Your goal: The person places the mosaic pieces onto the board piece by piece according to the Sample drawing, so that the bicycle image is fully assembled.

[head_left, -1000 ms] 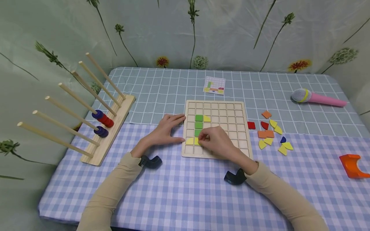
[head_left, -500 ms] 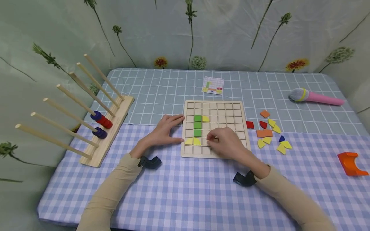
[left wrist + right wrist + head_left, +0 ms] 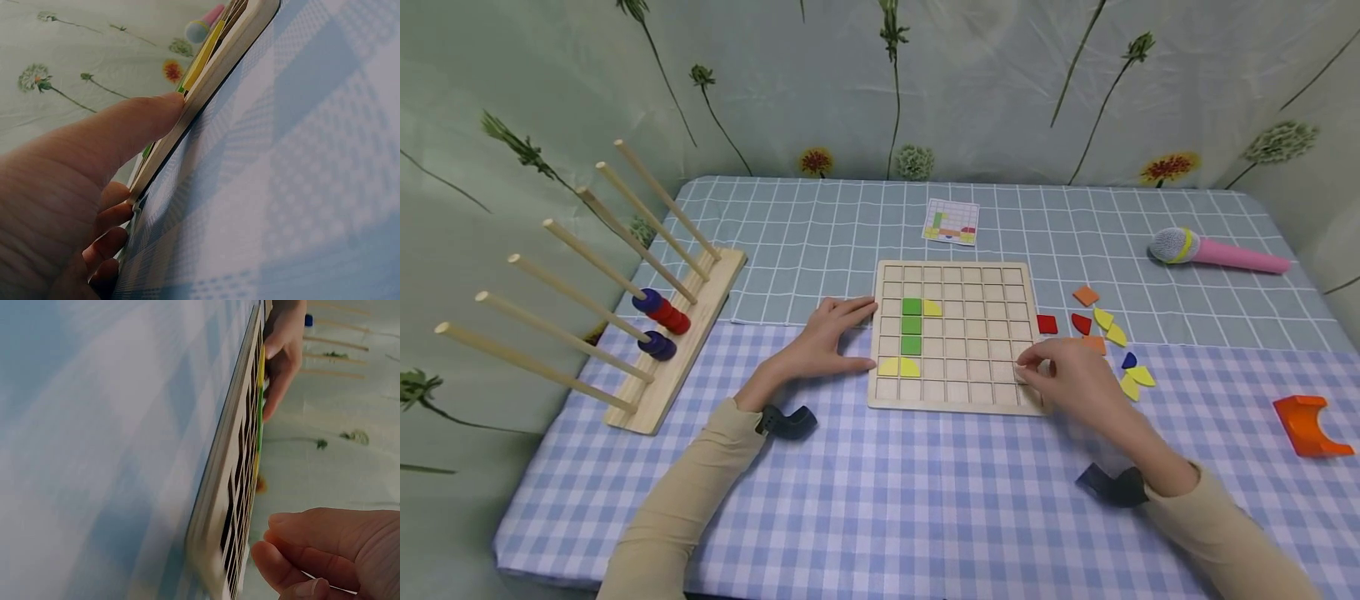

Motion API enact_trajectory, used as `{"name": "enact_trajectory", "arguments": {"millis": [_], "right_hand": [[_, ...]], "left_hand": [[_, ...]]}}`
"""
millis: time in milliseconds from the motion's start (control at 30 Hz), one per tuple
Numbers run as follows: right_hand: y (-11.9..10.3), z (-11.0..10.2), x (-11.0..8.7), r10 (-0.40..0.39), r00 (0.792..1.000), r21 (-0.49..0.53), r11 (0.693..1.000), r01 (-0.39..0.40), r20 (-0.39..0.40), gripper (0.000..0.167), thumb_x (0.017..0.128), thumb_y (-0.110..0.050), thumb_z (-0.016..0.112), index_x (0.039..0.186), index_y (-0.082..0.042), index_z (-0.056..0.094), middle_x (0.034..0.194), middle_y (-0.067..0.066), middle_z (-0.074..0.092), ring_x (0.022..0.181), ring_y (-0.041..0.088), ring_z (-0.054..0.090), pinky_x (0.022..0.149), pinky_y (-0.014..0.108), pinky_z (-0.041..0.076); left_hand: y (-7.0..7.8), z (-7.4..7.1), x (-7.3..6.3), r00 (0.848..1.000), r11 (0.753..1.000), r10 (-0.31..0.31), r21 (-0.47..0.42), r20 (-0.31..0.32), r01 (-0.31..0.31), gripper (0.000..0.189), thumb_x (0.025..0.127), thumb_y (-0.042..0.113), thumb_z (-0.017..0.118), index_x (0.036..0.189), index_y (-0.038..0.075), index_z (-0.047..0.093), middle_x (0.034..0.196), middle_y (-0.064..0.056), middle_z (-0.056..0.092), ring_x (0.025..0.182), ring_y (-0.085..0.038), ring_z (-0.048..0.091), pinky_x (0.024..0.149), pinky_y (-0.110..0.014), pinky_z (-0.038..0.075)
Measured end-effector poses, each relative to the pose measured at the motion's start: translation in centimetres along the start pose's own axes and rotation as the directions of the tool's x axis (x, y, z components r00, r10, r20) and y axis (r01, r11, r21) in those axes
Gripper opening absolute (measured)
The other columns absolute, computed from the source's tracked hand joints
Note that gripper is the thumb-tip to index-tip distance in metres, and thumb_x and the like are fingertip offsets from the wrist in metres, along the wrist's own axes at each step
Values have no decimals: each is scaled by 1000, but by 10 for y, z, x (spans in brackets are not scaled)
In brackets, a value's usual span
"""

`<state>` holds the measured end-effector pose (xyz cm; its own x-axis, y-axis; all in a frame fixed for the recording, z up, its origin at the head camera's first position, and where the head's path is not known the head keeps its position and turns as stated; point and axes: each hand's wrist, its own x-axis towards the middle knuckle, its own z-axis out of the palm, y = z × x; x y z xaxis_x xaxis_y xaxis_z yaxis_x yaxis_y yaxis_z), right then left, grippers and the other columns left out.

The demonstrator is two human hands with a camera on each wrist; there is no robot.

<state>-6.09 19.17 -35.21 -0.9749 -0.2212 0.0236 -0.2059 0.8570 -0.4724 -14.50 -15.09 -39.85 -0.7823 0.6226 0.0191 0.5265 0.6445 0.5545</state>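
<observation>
A wooden grid board (image 3: 973,333) lies mid-table in the head view. Three green squares (image 3: 912,326) form a column on it, with a yellow quarter-round tile (image 3: 932,308) beside the top one. Lower left, two more yellow tiles (image 3: 909,367) sit side by side. My left hand (image 3: 822,343) rests with spread fingers against the board's left edge; the left wrist view has its thumb (image 3: 137,125) touching the rim. Over the board's right edge hovers my right hand (image 3: 1071,375), fingers loosely bent. No tile shows between its fingertips in the right wrist view.
Loose tiles lie right of the board, among them a red square (image 3: 1047,324), an orange one (image 3: 1086,296) and yellow quarters (image 3: 1141,376). A pattern card (image 3: 951,222) is behind. A peg rack (image 3: 688,333) stands left, a toy microphone (image 3: 1221,252) and an orange block (image 3: 1303,427) right.
My right hand has left the lower-left yellow tile and moved right across the board to its right edge. The left hand stays at the left edge.
</observation>
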Motion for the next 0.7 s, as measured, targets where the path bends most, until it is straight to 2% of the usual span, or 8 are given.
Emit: {"name": "enact_trajectory", "arguments": {"millis": [167,300,700], "right_hand": [[19,-10,-10,9,999,-59,998,-12,-40,10,79,-12,71,86,-6,74,72,2,68,58,11,44,54,22,34],[29,-18,-18,53,997,-86,995,-57,-53,13,78,-12,71,87,-4,74,72,4,68,58,13,45,53,22,34],[38,-21,-24,169,986,-158,973,-165,8,24,77,-16,73,92,2,72,69,7,66,58,15,45,51,23,29]], "left_hand": [[2,-1,0,1000,1000,-4,0,-1,4,86,77,41,73,147,13,32,153,-5,32,121,-25,33,100,-46,29],[2,-2,0,1000,1000,-8,-1,1,8,86,77,41,73,147,13,32,153,-5,32,120,-25,33,99,-45,30],[2,-1,-1,1000,1000,-5,1,2,5,86,77,41,73,147,13,32,153,-5,31,122,-25,33,100,-47,29]]}}
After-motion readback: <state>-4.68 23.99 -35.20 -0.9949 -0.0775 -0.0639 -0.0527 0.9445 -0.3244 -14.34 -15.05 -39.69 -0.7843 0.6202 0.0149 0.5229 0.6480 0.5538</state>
